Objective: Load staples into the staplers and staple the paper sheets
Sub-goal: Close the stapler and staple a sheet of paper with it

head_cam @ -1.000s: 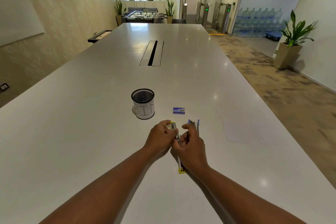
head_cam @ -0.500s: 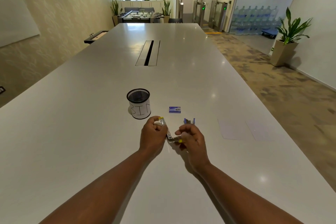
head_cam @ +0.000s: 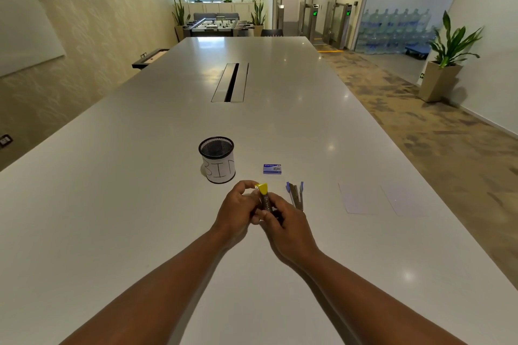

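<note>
Gripping the yellow stapler (head_cam: 264, 197) with both hands now, upright-ish above the table's (head_cam: 112, 204) near middle, yellow tip pointing away; 0.5 s ago lay slanted between the hands, 1 s ago ran toward the near edge. Reads as a turn of the tool end for end, probably to reach the staple channel; whether staples already sit inside cannot be told.

Going left to right: standing toward the middle of the table, just beyond the hands, a mesh cup (head_cam: 217, 159) marked BIN, unchanged. Curling round the stapler's far end, the left hand (head_cam: 238, 209), fingers clenched on it. Pinching its near part, the right hand (head_cam: 283, 223), fingers bent over the metal body. Lying beyond, near the cup, the staple box (head_cam: 272, 169), seemingly closed, untouched. Resting just right of the right hand, a blue stapler (head_cam: 296, 195), hinged open, unmoved. Lying flat toward the right edge, 2 paper sheets (head_cam: 375, 200), not yet stapled.

Suggests loading under way, stapling not begun.
</note>
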The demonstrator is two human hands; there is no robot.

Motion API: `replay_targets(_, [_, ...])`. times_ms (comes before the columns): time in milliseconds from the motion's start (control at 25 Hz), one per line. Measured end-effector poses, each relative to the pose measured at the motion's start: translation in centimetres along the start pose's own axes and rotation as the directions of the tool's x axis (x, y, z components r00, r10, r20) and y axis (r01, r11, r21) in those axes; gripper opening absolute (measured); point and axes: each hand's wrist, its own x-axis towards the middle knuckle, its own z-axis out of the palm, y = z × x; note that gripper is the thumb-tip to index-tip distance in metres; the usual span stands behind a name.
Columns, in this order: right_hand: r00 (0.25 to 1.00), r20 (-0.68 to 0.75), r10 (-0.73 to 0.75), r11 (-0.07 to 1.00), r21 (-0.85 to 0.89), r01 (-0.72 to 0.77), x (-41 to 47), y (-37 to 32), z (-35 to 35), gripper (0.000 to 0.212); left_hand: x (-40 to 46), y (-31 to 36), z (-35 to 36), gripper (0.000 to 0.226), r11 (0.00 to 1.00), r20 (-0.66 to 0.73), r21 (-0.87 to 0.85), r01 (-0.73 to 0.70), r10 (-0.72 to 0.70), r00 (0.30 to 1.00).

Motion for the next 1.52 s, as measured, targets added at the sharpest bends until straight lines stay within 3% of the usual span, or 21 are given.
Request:
replay_targets(120, [0.998, 0.024, -0.053, 0.993, -0.102, 0.055, -0.3, -0.1, -0.1, 0.043, -0.2, 0.1, 0.4, 0.034, 1.000, 0.011, -0.011, -0.019, 0.019, 1.000])
replay_targets(280, [0.998, 0.055, 0.023, 0.981, -0.196, -0.011, -0.4, -0.1, 0.0, 0.055, -0.1, -0.2, 0.6, 0.022, 0.998, -0.048, 0.054, -0.031, 0.033, 0.998])
replay_targets(440, [0.997, 0.082, -0.002, 0.962, -0.271, 0.025, -0.5, -0.2, 0.4, 0.025, 0.0, -0.3, 0.6, 0.027, 0.993, -0.087, 0.115, -0.026, 0.036, 0.996])
replay_targets(680, [0.995, 0.096, -0.014, 0.936, -0.350, 0.047, -0.6, 0.0, 0.3, 0.041, 0.3, -0.5, 1.0, 0.029, 0.979, -0.147, 0.203, 0.025, 0.005, 0.989])
replay_targets(760, [0.995, 0.101, -0.025, 0.937, -0.344, 0.058, -0.5, -0.3, 0.2, 0.039, 0.2, -0.3, 1.2, 0.040, 0.957, -0.158, 0.290, -0.006, 0.054, 0.986])
replay_targets(880, [0.993, 0.109, -0.034, 0.937, -0.342, 0.069, -0.5, -0.4, 0.2, 0.032, 0.3, -0.3, 1.2, 0.040, 0.903, -0.145, 0.413, -0.114, 0.189, 0.971])
replay_targets(1000, [0.995, 0.097, -0.017, 0.949, -0.313, 0.047, -0.6, -0.5, 0.2, 0.030, 0.2, -0.3, 1.2, 0.050, 0.906, -0.136, 0.389, -0.167, 0.236, 0.962])
replay_targets(1240, [0.995, -0.082, 0.048, 0.967, -0.245, -0.067, -0.8, -0.9, -0.3, 0.028, -0.1, -0.2, 1.3, 0.064, 0.969, -0.182, 0.200, -0.143, 0.180, 0.967])
replay_targets(1400, [0.957, -0.275, 0.094, 0.972, -0.183, -0.149, -1.6, -0.8, -2.8, 0.030, -0.1, -0.6, 3.3, 0.067, 0.960, -0.251, 0.260, -0.101, 0.168, 0.953])
replay_targets(1520, [0.896, -0.411, 0.168, 0.953, -0.163, -0.254, -2.0, 0.1, -6.5, 0.033, -0.2, -0.8, 6.8, 0.046, 0.872, -0.144, 0.440, -0.213, 0.303, 0.942])
